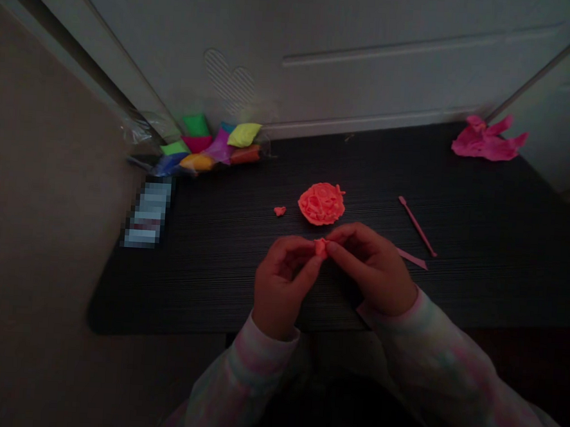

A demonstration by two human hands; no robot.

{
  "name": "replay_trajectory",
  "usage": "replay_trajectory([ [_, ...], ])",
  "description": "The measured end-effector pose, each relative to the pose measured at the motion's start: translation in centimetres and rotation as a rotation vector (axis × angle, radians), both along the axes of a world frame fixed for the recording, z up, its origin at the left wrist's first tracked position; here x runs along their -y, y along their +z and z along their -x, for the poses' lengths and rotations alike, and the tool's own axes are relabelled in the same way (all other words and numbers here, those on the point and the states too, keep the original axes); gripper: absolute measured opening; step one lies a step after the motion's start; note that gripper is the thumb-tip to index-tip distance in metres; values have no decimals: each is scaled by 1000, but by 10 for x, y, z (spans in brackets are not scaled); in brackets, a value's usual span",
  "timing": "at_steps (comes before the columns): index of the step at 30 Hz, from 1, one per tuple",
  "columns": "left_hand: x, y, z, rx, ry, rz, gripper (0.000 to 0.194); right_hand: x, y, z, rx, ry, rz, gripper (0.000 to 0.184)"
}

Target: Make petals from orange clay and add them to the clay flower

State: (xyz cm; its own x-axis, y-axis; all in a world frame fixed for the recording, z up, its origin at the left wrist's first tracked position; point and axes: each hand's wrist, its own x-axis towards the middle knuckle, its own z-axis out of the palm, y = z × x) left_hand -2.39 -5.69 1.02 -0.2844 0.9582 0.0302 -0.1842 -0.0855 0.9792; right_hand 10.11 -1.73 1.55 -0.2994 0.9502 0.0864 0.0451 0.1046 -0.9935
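Between the fingertips of my left hand [283, 278] and my right hand [373, 264] is a small piece of coral modelling clay [321, 247]. Both hands pinch it just above the dark table. Right behind my fingers lies a round coral clay shape [321, 204] with a bumpy, textured top. To its left sits a tiny coral clay bit [279, 210]. A thin pink modelling tool [417, 226] rests to the right of my right hand. Another flat pink tool [413, 259] sticks out from behind that hand, partly hidden.
At the back left lies a clear bag with several colourful clay packets [220, 146]. A blurred-out phone-like object [148, 213] is near the left edge of the black table [189, 272]. Crumpled pink material [488, 141] lies at the back right. A white panelled surface [371, 64] rises behind the table.
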Motion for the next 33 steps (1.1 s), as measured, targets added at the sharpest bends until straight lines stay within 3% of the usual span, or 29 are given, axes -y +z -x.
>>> replay_trajectory([
  [7, 1, -4, 4, -109, 59, 37, 10, 0, 4, -2, 95, 65, -48, 4],
  [14, 2, -3, 5, -211, 102, 14, 10, 1, 2, -3, 185, 103, -156, 17],
  [17, 2, -2, 4, -203, 118, 22, 9, 1, 2, -3, 197, 61, -190, 15],
  [25, 1, -5, 3, -24, 44, 54, 10, 0, 3, -3, 276, 47, -249, 8],
  [33, -2, -7, 5, 217, -11, 137, 8, -1, 2, -4, 368, 62, -456, 10],
])
